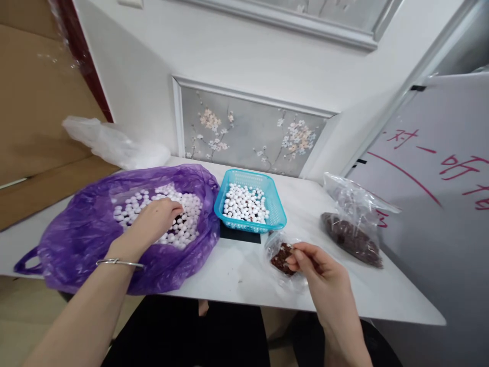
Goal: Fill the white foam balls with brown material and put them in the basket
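Note:
My left hand (155, 221) reaches into a purple plastic bag (84, 229) full of small white balls (187, 224), its fingers curled down among them. My right hand (319, 265) rests at the near side of a small clear bag of dark red pieces (281, 256), fingertips pinched at the bag's opening. Between the two bags stands a blue plastic basket (275, 204) holding several white balls (244, 203) and a few dark ones at its near edge.
A larger clear bag of dark red pieces (353, 229) lies at the right of the white table (237, 270). A crumpled clear plastic bag (114, 145) sits at the back left. A whiteboard with red writing (439, 173) leans at the right.

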Demonstrator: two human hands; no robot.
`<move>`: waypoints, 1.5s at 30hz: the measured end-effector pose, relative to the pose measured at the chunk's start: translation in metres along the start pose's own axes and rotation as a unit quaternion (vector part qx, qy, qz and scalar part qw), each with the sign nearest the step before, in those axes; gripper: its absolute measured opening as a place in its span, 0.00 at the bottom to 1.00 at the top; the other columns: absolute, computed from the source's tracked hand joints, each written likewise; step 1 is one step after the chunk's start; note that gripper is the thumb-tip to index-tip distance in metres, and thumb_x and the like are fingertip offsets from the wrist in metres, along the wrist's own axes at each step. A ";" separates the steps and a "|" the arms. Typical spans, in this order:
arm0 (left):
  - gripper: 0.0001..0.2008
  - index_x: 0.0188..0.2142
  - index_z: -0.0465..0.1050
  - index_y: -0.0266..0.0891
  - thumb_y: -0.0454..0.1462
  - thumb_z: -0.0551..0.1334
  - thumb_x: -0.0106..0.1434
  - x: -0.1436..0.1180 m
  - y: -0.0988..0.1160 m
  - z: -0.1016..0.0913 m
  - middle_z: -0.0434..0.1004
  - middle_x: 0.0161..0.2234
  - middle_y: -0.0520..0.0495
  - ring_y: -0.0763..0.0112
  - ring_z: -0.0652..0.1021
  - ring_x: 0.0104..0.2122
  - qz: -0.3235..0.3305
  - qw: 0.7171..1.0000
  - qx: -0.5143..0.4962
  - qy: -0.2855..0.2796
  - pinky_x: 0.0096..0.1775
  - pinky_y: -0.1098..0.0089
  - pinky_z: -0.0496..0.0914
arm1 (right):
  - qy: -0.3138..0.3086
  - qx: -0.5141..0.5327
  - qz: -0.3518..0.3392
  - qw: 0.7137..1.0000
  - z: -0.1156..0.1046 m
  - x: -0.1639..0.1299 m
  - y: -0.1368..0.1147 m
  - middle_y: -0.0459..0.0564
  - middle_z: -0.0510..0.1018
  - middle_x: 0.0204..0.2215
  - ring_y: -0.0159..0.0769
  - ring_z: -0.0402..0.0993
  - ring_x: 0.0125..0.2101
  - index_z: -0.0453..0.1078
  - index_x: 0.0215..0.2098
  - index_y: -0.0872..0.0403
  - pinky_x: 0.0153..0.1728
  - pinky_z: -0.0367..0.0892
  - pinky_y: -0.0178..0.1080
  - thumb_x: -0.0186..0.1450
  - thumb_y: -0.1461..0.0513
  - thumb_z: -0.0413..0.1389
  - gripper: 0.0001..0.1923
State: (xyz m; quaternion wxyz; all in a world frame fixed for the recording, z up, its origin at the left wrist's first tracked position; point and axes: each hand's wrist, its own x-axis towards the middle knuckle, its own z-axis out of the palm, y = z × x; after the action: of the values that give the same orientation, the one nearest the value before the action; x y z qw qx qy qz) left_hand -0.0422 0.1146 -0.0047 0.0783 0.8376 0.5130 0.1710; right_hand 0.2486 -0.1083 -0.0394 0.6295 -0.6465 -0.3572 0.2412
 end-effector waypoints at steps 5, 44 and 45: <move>0.11 0.23 0.78 0.39 0.40 0.59 0.55 -0.004 0.008 -0.008 0.81 0.31 0.37 0.49 0.78 0.35 -0.028 0.996 -0.084 0.033 0.44 0.60 0.66 | 0.002 0.010 0.001 1.000 0.002 -0.002 -0.001 0.50 0.82 0.28 0.36 0.79 0.29 0.75 0.38 0.56 0.35 0.76 0.40 0.62 0.54 0.62 0.13; 0.06 0.33 0.81 0.35 0.35 0.73 0.56 -0.099 0.122 0.010 0.78 0.27 0.51 0.82 0.77 0.26 -0.124 0.500 -0.824 -0.237 0.32 0.84 0.73 | -0.103 0.104 -0.213 0.966 0.071 -0.056 -0.050 0.45 0.80 0.39 0.32 0.77 0.41 0.72 0.35 0.48 0.40 0.73 0.32 0.66 0.70 0.56 0.10; 0.07 0.33 0.81 0.35 0.35 0.73 0.55 -0.099 0.123 0.011 0.78 0.27 0.51 0.82 0.77 0.26 -0.129 0.503 -0.823 -0.230 0.33 0.84 0.73 | -0.100 0.086 -0.228 0.965 0.072 -0.057 -0.048 0.45 0.80 0.41 0.32 0.77 0.43 0.72 0.35 0.48 0.41 0.73 0.33 0.67 0.70 0.55 0.11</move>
State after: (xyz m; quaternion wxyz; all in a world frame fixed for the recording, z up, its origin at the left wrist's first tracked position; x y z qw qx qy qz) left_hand 0.0229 -0.0296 0.0021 0.8688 0.3303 0.2069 0.3056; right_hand 0.1503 -0.1080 -0.0068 0.6822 -0.4641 -0.5341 0.1843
